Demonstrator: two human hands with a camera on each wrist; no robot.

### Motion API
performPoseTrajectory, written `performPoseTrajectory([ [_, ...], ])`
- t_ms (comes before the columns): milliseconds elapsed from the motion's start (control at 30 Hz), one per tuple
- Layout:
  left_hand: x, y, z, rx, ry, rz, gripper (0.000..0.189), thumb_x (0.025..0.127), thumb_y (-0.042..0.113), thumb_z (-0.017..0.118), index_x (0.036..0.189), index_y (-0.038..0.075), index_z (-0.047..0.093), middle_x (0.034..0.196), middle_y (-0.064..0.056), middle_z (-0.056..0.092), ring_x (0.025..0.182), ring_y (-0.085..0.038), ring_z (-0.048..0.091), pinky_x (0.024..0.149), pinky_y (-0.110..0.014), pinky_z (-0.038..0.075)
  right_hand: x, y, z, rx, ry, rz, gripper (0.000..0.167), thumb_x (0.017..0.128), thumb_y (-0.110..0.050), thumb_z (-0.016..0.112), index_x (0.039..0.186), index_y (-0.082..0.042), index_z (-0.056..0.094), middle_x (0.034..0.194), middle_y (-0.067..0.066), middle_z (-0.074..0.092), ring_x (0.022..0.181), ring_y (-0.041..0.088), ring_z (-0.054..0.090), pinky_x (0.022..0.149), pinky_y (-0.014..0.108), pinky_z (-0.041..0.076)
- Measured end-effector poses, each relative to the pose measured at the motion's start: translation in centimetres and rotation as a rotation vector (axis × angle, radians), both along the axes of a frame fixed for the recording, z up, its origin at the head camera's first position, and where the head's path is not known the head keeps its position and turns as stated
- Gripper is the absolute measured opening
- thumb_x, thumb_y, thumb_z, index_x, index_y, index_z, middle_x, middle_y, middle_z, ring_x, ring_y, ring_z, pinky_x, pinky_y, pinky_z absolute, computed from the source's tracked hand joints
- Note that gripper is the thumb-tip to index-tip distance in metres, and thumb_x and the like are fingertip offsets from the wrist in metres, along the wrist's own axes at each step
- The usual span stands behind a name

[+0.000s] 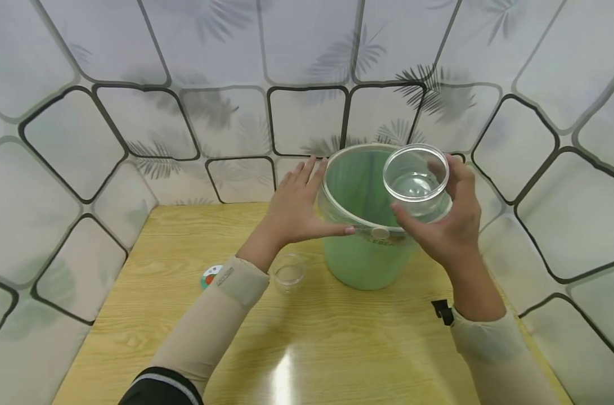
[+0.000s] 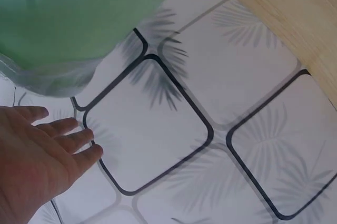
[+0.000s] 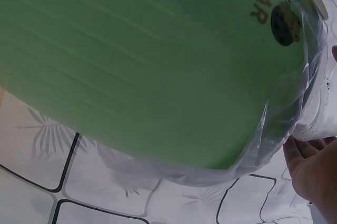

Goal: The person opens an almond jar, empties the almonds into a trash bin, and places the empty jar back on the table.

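Observation:
A green trash bin [image 1: 362, 261] with a pale rim and a clear plastic liner folded over its edge stands upright on the table. My right hand [image 1: 451, 216] grips a clear round plastic tub [image 1: 417, 179] from the side, thumb at the front, over the right part of the bin's rim. In the right wrist view, the tub [image 3: 321, 103] shows at the right edge, with the hand under it. On the bin's left, my left hand [image 1: 301, 214] has its fingers spread and straight, its thumb along the front rim. The left wrist view shows those fingers apart from the bin's wall.
A small clear cup [image 1: 288, 274] stands on the wooden table [image 1: 367, 349], left of the bin. Beyond it lies a round white, green and red object [image 1: 210, 277], partly covered by my left sleeve. Patterned fabric walls [image 1: 307, 118] enclose the table's back and sides.

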State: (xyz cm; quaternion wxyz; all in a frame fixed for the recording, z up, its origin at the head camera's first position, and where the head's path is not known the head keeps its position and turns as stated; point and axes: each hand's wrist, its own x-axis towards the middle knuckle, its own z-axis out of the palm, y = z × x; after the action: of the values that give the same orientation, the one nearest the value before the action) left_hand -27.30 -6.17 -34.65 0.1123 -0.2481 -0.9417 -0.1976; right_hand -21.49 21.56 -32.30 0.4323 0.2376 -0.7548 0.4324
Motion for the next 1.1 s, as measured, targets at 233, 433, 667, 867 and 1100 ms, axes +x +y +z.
performPoseTrajectory([
  [233,1.1,-2.1,-1.0,-0.006,-0.034,0.046,0.141,0.068,0.098,0.064,0.171,0.033,-0.007,0.18,-0.007,0.002,0.167,-0.035,0.005,0.135,-0.058,0.011,-0.2,-0.6,-0.8,0.009,-0.008,0.04,0.098,0.072,-0.027,0.091,0.151,0.006,0.042,0.142,0.026,0.061,0.132,0.034,0.061,0.115,0.031,0.048],
  [433,1.9,-3.6,-2.2,-0.004,-0.043,0.061,0.139,0.069,0.098,0.064,0.171,0.034,-0.005,0.18,-0.008,0.003,0.167,-0.036,0.007,0.134,-0.059,0.012,0.0,-1.5,-1.3,-0.003,-0.017,0.062,0.11,0.075,-0.041,0.091,0.156,0.003,0.03,0.137,0.025,0.066,0.134,0.024,0.062,0.114,0.03,0.048],
  [667,3.0,-5.2,-3.2,-0.008,-0.068,0.07,0.138,0.07,0.098,0.063,0.172,0.032,-0.004,0.18,-0.007,0.002,0.167,-0.037,0.006,0.133,-0.062,0.013,0.3,-3.3,-1.5,0.011,0.021,0.121,0.106,0.081,-0.049,0.088,0.154,0.004,0.034,0.141,0.023,0.062,0.131,0.04,0.063,0.115,0.032,0.05],
  [867,3.9,-6.4,-3.8,0.0,-0.079,0.083,0.137,0.071,0.096,0.064,0.172,0.029,-0.001,0.18,-0.01,0.005,0.166,-0.04,0.008,0.134,-0.06,0.014,0.5,-4.9,-1.9,0.031,0.096,0.19,0.101,0.084,-0.052,0.087,0.149,0.012,0.042,0.137,0.028,0.063,0.131,0.038,0.063,0.114,0.033,0.051],
  [1100,5.2,-7.7,-4.4,0.017,-0.106,0.104,0.135,0.071,0.097,0.064,0.171,0.034,-0.002,0.181,-0.004,0.002,0.166,-0.042,0.009,0.134,-0.06,0.014,1.3,-6.3,-2.2,0.069,0.068,0.246,0.1,0.084,-0.049,0.087,0.15,0.011,0.041,0.138,0.026,0.063,0.127,0.039,0.065,0.108,0.031,0.053],
])
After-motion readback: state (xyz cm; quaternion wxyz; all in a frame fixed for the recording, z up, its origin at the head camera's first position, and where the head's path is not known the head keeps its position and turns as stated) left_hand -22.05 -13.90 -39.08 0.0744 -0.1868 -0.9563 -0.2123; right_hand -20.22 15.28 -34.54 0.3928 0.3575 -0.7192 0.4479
